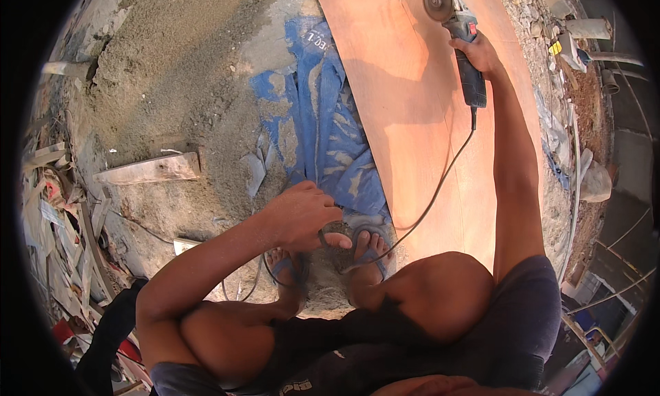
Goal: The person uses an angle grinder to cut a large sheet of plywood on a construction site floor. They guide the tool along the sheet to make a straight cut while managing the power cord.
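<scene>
Out at the upper right, my right hand (480, 53) is wrapped round the body of an angle grinder (470, 80). The grinder's round disc (438, 2) points away from me, over a thin plywood sheet (419, 155) lying on the ground. From the tool's rear end a dark power cord (440, 190) curves back across the sheet toward my feet. My left hand (302, 214) hangs in front of my knees with its fingers curled round a length of that cord, the thumb sticking out. Whether the disc is spinning cannot be told.
A crumpled blue tarp (323, 121), dusted with sand, lies along the sheet's left edge. Left of it are a sand heap (172, 73) and a short wooden plank (148, 169). Scrap wood (75, 251) is piled at far left. Rubble and a plastic bag (595, 179) line the right.
</scene>
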A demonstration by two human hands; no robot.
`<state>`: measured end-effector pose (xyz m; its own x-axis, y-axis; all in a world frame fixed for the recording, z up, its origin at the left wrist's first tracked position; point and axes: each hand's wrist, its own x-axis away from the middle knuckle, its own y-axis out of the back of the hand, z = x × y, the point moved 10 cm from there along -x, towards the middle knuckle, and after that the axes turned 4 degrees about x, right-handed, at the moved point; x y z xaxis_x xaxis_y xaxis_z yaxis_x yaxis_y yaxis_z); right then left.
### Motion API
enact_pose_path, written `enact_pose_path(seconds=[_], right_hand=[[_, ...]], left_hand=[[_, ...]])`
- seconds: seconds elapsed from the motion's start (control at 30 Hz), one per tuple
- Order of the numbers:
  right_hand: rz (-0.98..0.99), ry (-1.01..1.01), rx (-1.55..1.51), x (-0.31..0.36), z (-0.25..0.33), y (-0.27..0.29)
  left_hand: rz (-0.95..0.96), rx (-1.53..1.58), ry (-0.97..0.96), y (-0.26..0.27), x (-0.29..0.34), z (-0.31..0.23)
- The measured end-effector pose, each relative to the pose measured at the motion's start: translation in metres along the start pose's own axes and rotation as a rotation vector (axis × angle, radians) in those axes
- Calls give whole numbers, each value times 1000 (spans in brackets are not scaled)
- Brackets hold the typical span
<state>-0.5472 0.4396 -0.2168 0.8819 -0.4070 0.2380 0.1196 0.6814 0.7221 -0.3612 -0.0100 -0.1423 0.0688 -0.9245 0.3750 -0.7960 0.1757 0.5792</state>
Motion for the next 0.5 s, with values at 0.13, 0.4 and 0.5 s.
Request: enact_pose_path(seconds=[0.13,0.4,0.5], right_hand=[[72,-85,102,71,-47,7],[174,-152,153,179,-105,-6],[151,-160,131,192,-112,-5]], left_hand=[[50,-39,4,-1,0,-4],[75,-78,-80,-8,-15,-18],[130,-93,-67,-13,-22,-23]])
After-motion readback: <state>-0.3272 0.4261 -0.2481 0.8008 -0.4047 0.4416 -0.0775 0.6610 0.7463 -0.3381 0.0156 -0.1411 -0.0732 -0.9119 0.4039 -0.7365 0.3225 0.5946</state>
